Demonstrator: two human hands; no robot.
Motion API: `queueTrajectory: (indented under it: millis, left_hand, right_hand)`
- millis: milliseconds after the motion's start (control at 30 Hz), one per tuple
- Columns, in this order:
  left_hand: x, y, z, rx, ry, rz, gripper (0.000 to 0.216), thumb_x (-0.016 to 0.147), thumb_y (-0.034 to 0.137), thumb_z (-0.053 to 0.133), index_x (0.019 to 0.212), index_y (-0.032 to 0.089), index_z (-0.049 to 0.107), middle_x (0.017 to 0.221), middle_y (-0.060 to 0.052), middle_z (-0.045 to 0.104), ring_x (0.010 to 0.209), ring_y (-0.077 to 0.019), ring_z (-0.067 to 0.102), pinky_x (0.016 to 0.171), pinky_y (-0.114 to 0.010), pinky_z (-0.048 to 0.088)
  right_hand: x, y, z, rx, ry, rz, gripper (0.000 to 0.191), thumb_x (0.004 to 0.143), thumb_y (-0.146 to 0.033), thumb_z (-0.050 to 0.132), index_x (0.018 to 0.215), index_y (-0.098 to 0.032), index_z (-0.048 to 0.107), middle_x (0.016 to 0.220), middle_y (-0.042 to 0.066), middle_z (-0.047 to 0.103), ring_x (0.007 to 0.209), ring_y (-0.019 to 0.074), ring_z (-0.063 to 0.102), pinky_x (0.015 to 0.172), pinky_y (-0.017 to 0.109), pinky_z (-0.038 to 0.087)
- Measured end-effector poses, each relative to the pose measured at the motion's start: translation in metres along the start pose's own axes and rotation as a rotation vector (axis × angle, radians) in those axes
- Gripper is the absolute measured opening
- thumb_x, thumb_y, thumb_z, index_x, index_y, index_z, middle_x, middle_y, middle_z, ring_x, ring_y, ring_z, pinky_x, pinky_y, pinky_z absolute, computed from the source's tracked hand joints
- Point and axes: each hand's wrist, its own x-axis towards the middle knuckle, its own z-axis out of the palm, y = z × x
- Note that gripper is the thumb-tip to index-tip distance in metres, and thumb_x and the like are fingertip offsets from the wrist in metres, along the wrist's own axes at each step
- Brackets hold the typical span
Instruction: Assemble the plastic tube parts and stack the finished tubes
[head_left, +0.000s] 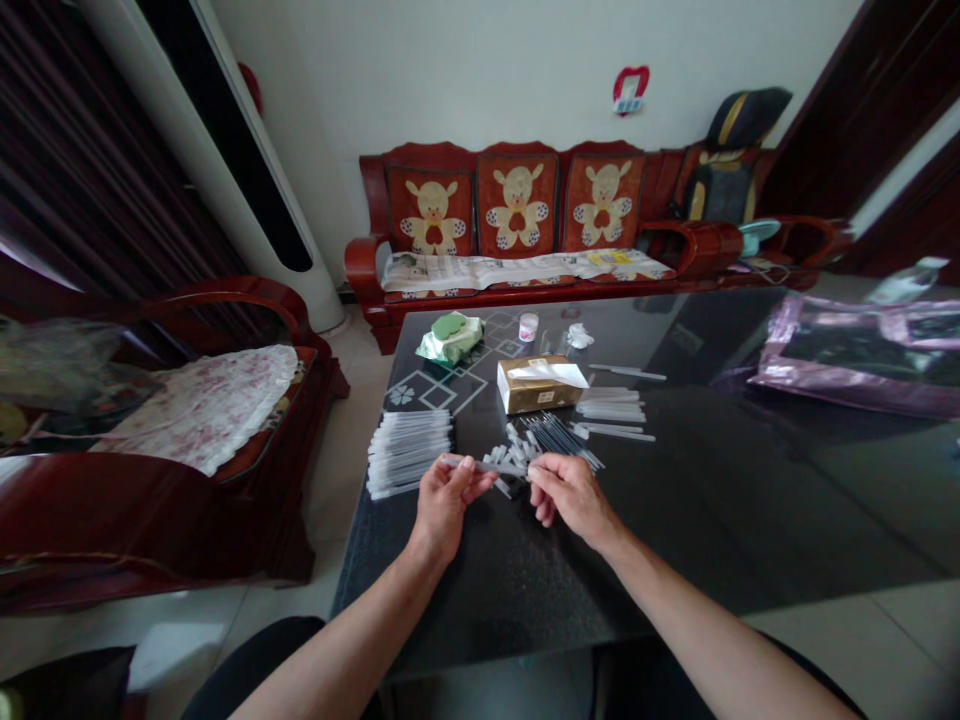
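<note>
Both my hands hold one thin pen-like stick (495, 466) level above the dark table (720, 500). My left hand (446, 500) pinches its left end with closed fingers. My right hand (570, 492) pinches the right end. Just behind my hands lie small whitish caps (504, 452) and a loose bundle of dark thin refills (559, 436). To the left sits a neat pile of whitish sticks (407, 452). A smaller group of whitish sticks (611, 408) lies further back on the right.
A brown tissue box (541, 384), a green wipes pack (451, 336) and a small white jar (528, 326) stand at the table's far side. A pink bag (855, 362) lies at the far right. A red wooden sofa (525, 225) and armchair (172, 420) surround the table.
</note>
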Motion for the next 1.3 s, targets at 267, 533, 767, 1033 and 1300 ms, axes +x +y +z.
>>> queueTrajectory:
  millis: [267, 533, 767, 1033, 1300]
  left_hand:
    - [0.004, 0.001, -0.007, 0.137, 0.013, -0.024, 0.032, 0.069, 0.039, 0.074, 0.077, 0.013, 0.056, 0.066, -0.003, 0.066, 0.059, -0.0136, 0.065, 0.058, -0.024, 0.053]
    - [0.001, 0.006, -0.008, 0.199, -0.043, -0.112, 0.036, 0.069, 0.042, 0.073, 0.086, 0.012, 0.063, 0.076, -0.006, 0.068, 0.063, -0.0136, 0.063, 0.059, -0.025, 0.051]
    - [0.008, 0.018, -0.012, 0.205, -0.01, -0.124, 0.039, 0.07, 0.043, 0.071, 0.093, 0.012, 0.065, 0.066, -0.001, 0.062, 0.053, -0.0088, 0.057, 0.049, -0.018, 0.043]
    - [0.002, 0.007, -0.007, 0.273, -0.137, -0.203, 0.038, 0.073, 0.044, 0.068, 0.094, 0.013, 0.065, 0.065, 0.0, 0.058, 0.048, -0.0073, 0.052, 0.044, -0.018, 0.037]
    - [0.0, 0.004, -0.006, 0.316, -0.17, -0.26, 0.036, 0.073, 0.045, 0.067, 0.09, 0.013, 0.064, 0.061, 0.001, 0.057, 0.044, -0.0068, 0.049, 0.039, -0.016, 0.033]
  right_hand:
    - [-0.004, 0.004, 0.0, -0.03, -0.196, 0.082, 0.027, 0.079, -0.039, 0.058, 0.072, -0.013, 0.06, 0.053, 0.0, 0.062, 0.038, 0.0097, 0.055, 0.034, 0.018, 0.043]
    - [-0.011, 0.005, 0.021, -0.095, -0.289, 0.096, 0.029, 0.081, -0.041, 0.054, 0.073, -0.014, 0.059, 0.056, 0.0, 0.063, 0.038, 0.0084, 0.055, 0.034, 0.016, 0.042]
    - [0.015, -0.006, -0.07, -0.298, 0.416, -0.056, 0.024, 0.077, -0.037, 0.058, 0.076, -0.013, 0.065, 0.053, 0.001, 0.06, 0.038, 0.0093, 0.053, 0.032, 0.016, 0.04]
    - [0.015, -0.002, -0.089, -0.343, 0.542, -0.172, 0.027, 0.079, -0.038, 0.058, 0.083, -0.013, 0.068, 0.056, 0.002, 0.062, 0.041, 0.0125, 0.054, 0.036, 0.021, 0.04]
    - [0.02, 0.014, -0.04, -0.889, 0.118, -0.207, 0.017, 0.08, -0.021, 0.055, 0.081, -0.021, 0.073, 0.077, 0.004, 0.072, 0.074, 0.0184, 0.066, 0.07, 0.027, 0.045]
